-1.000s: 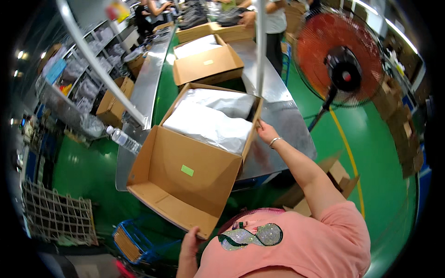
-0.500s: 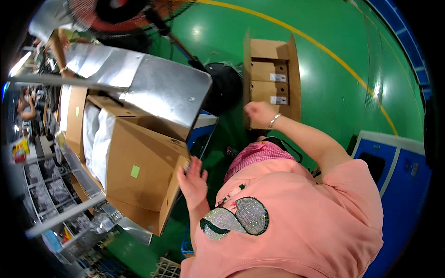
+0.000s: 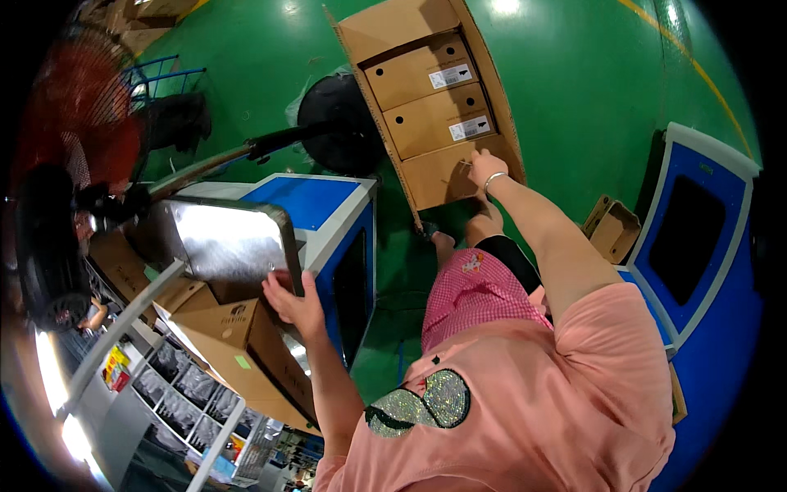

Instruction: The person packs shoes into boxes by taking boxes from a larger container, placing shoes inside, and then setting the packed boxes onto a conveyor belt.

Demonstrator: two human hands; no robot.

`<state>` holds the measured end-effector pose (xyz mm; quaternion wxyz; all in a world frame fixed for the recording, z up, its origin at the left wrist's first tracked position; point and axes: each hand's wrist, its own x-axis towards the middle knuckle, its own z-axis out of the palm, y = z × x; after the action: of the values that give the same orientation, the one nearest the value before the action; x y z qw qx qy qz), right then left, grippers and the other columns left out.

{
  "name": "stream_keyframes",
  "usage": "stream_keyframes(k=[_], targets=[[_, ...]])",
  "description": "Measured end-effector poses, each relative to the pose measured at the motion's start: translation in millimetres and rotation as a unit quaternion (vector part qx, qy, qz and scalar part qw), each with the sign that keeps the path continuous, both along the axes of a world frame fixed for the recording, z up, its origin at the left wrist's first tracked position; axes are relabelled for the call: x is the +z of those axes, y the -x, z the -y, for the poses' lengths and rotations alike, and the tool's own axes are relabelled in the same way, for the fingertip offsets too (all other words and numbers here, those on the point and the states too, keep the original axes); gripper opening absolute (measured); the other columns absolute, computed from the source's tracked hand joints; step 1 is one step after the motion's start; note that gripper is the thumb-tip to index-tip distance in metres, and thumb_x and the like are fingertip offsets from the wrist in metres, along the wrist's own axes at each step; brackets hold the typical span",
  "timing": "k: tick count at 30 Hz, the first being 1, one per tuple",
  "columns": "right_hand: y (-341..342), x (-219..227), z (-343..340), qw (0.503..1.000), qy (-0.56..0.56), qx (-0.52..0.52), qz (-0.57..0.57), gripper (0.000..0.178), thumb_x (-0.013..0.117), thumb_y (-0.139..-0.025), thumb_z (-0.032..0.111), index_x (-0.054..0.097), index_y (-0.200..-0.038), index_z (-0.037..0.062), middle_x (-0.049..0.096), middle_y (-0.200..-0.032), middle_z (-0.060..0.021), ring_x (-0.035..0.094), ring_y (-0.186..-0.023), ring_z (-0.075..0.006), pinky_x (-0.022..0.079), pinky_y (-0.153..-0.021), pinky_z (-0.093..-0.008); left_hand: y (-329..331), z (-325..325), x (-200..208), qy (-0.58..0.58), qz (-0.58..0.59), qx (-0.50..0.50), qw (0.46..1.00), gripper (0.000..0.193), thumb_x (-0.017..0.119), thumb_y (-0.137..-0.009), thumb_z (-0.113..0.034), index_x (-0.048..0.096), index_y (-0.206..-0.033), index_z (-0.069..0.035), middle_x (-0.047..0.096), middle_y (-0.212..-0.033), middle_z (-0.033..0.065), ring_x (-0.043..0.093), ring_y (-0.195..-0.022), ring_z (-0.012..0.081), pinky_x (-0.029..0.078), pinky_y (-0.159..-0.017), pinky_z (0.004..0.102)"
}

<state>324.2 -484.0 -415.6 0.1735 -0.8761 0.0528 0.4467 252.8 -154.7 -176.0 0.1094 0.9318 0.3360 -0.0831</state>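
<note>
A long open cardboard carton (image 3: 494,78) stands on the floor ahead of me, holding brown boxes (image 3: 410,80) with white labels and round holes. My right hand (image 3: 485,167) is over its near end, with the fingers pinched together. Something thin and pale shows at the fingertips, too small to name. My left hand (image 3: 295,305) is spread open by the corner of the shiny metal tabletop (image 3: 234,238); whether it touches the edge I cannot tell. Just beside that hand sits a brown box (image 3: 234,336) with a small green sticker.
A large fan (image 3: 90,123) rises at the left, its round black base (image 3: 340,123) close to the carton. Blue-and-white cabinets stand left (image 3: 307,205) and right (image 3: 697,221). A small open cardboard box (image 3: 613,230) lies by the right cabinet. Grey metal bars cross the lower left.
The view has turned, and the floor carton appears larger. My right hand has gone to the carton's near inner part. My left hand has shifted from beside the box to the metal tabletop's corner.
</note>
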Motion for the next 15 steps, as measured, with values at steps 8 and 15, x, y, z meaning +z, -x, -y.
stream_keyframes(k=[8,15], targets=[[-51,-29,3,0.959,0.022,0.271,-0.078,0.029,0.047,-0.074,0.018,0.052,-0.099,0.0026,0.056,-0.093,-0.0142,0.056,-0.08,-0.0213,0.045,-0.065,-0.032,-25,-7,5,0.052,-0.158,0.01,0.986,0.102,0.064,-0.061,-0.04,-0.006,-0.127,-0.006,-0.012,-0.131,0.0201,-0.008,-0.123,0.029,0.005,-0.097,0.0418],[-20,-14,12,0.813,-0.122,0.279,-0.497,0.023,0.041,-0.073,0.02,0.058,-0.08,0.0056,0.06,-0.078,-0.0081,0.054,-0.068,-0.0152,0.041,-0.055,-0.0331,-28,-11,8,0.094,-0.162,0.024,0.982,0.102,0.064,-0.063,-0.038,-0.008,-0.127,-0.004,-0.015,-0.13,0.0209,-0.013,-0.122,0.0263,0.001,-0.097,0.0347]])
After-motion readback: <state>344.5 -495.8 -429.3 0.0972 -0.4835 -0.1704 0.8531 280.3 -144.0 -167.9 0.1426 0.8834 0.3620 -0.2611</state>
